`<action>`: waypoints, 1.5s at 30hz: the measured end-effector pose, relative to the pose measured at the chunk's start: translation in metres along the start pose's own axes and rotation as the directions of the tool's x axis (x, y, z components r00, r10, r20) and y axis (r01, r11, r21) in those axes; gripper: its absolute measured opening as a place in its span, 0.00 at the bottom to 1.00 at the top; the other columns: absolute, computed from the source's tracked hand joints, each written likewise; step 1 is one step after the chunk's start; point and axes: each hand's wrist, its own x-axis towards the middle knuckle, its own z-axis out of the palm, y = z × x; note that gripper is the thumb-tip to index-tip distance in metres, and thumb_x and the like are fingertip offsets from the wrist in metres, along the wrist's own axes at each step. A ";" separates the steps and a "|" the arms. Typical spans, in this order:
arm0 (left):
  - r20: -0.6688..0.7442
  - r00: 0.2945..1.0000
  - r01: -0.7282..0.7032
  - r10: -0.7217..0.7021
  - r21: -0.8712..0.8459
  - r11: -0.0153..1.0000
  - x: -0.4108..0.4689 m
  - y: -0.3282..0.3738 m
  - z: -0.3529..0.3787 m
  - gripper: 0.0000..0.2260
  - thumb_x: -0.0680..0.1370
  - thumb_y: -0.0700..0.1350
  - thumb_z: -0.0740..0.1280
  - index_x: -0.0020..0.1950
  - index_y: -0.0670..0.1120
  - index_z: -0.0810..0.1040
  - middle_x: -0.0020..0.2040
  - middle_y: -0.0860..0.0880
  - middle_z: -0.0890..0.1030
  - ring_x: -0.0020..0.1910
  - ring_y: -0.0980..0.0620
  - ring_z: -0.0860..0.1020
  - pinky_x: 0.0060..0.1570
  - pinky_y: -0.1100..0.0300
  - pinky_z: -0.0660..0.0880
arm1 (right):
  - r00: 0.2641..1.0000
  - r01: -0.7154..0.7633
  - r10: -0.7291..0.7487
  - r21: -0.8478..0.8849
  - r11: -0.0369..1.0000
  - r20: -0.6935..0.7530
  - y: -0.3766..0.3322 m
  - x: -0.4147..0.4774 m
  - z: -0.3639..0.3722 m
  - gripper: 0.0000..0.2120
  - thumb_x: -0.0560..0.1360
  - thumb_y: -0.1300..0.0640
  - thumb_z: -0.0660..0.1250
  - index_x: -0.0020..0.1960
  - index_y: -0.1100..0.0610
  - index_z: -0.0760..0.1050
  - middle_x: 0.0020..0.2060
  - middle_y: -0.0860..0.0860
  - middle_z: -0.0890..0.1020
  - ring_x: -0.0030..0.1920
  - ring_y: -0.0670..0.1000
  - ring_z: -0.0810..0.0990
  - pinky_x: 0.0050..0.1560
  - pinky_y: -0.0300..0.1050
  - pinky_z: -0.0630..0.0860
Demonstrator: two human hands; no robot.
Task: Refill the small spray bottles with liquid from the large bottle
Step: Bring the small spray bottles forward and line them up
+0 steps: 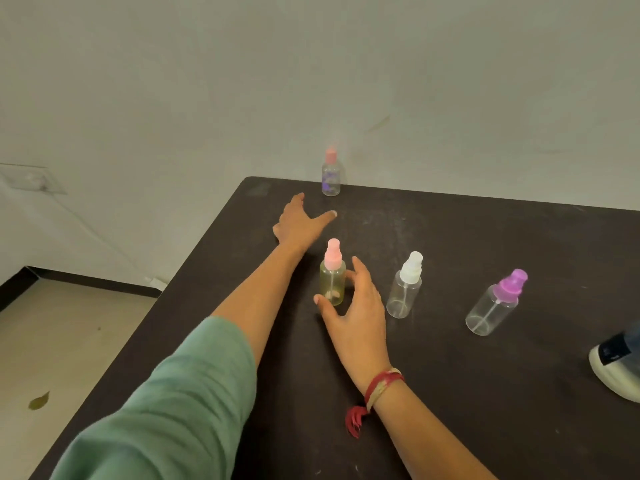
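The yellow bottle [332,280] is held by the right grip [353,306], whose thumb is set at its base and whose fingers are curled against its right side. The left grip [301,221] is spread flat, fingers apart, low over the tabletop [450,393], short of the far bottle [330,174].

The yellow bottle is seen upright near the tabletop's middle, its see-through body tinted pale yellow, a thin tube inside, a pink spray top fitted. To its right, a clear white-topped bottle [405,289] and a clear purple-topped bottle [495,303] are stood apart. The far bottle, pink-capped, is placed by the wall. The large bottle [616,362], white with a dark label, is cut off at the right edge.
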 end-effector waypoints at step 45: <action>-0.077 0.995 -0.064 0.069 0.057 0.996 -0.137 -0.069 -0.069 0.17 0.68 0.51 0.76 0.52 0.46 0.79 0.54 0.50 0.73 0.55 0.50 0.72 0.51 0.59 0.69 | 0.998 0.061 -0.060 0.045 0.997 -0.034 0.001 0.004 0.003 0.24 0.71 0.61 0.72 0.63 0.53 0.66 0.51 0.50 0.79 0.54 0.53 0.76 0.54 0.47 0.73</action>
